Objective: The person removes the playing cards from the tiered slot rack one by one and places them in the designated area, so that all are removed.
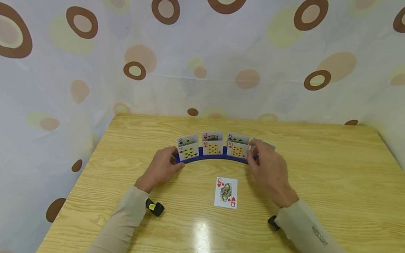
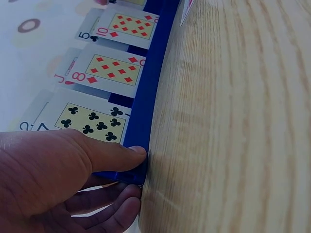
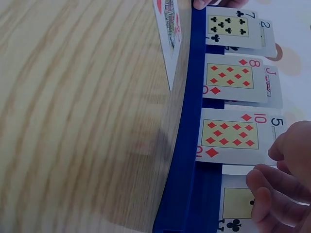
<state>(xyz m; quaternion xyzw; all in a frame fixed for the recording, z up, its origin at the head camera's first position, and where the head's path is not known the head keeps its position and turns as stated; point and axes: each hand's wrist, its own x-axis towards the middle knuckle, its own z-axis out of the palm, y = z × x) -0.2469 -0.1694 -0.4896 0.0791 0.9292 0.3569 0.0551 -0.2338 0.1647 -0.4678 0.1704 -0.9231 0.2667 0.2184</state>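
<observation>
My left hand (image 1: 161,165) grips the left end of a curved blue card holder (image 1: 211,157), its thumb on the front edge. The holder carries two rows of upright playing cards. In front stand the seven of clubs (image 2: 90,121), eight of diamonds (image 2: 112,70) and ten of diamonds (image 3: 231,136); the two of clubs, a red jack (image 1: 211,136) and the five of clubs show behind them. My right hand (image 1: 267,168) is at the holder's right side, fingers loosely bent, fingertips right at the ten's edge and overlapping a club card (image 3: 231,204) in the right wrist view.
A queen of hearts (image 1: 226,192) lies face up on the wooden table (image 1: 181,233), in front of the holder and between the forearms. Pale cloth (image 1: 180,56) with brown circles hangs behind and beside the table. A dark wrist device (image 1: 154,207) is on the left wrist.
</observation>
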